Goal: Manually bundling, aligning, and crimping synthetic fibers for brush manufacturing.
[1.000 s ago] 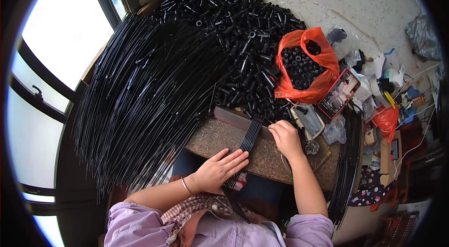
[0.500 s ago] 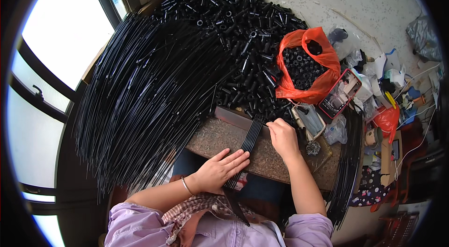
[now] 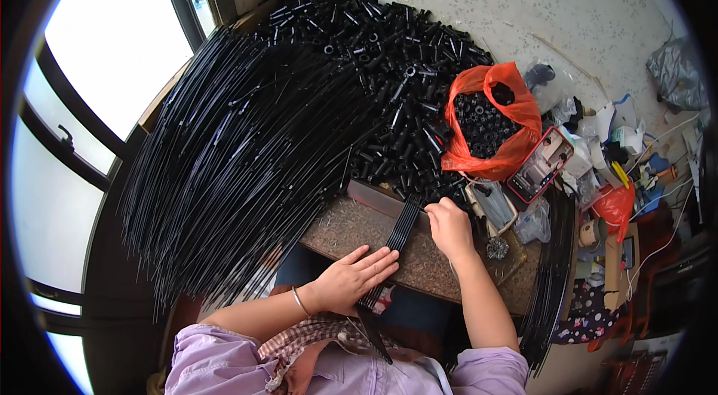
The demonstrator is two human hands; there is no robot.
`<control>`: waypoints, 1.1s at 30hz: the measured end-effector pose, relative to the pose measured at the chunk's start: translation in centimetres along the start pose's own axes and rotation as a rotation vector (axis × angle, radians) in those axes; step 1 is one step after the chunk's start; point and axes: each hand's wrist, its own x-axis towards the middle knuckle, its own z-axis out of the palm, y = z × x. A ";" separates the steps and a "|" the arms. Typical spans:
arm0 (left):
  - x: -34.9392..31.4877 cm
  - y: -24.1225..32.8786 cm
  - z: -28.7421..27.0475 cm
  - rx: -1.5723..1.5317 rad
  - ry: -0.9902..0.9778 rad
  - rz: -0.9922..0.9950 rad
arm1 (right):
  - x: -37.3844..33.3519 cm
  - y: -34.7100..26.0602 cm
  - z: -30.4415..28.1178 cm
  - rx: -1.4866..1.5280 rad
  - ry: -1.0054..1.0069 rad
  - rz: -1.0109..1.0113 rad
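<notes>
A row of thin black rods (image 3: 402,226) lies side by side on a speckled brown board (image 3: 344,229). My left hand (image 3: 351,279) rests over the near part of the row with its fingers stretched out flat. At the far end, the rods reach an upright metal strip (image 3: 378,200). My right hand (image 3: 450,232) is closed in a pinch just right of that far end. Something thin seems to show at its fingertips, too small to name. A dark flat strip (image 3: 373,334) lies against my lap below the left hand.
Long black rods (image 3: 224,155) fan out in a big pile on the left. Black tubular pieces (image 3: 396,88) heap up behind the board. To the right are a red bag (image 3: 458,159) of small black parts, a phone (image 3: 540,164), a clear-lidded box (image 3: 493,204) and a metal clump (image 3: 497,247).
The whole scene sits slightly lower in the picture. The phone's screen shows a different image. Both hands keep nearly the same places by the rods.
</notes>
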 end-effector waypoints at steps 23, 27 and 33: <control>-3.1 0.6 -0.2 -0.101 0.054 0.038 | -2.9 0.3 -1.0 -0.283 0.039 -0.325; -3.1 0.1 0.2 -0.133 0.080 0.008 | -2.8 -1.2 -1.5 -0.091 -0.025 -0.168; -2.4 -0.2 -0.5 -0.108 0.038 0.021 | -1.6 -0.3 -0.5 -0.004 0.051 -0.129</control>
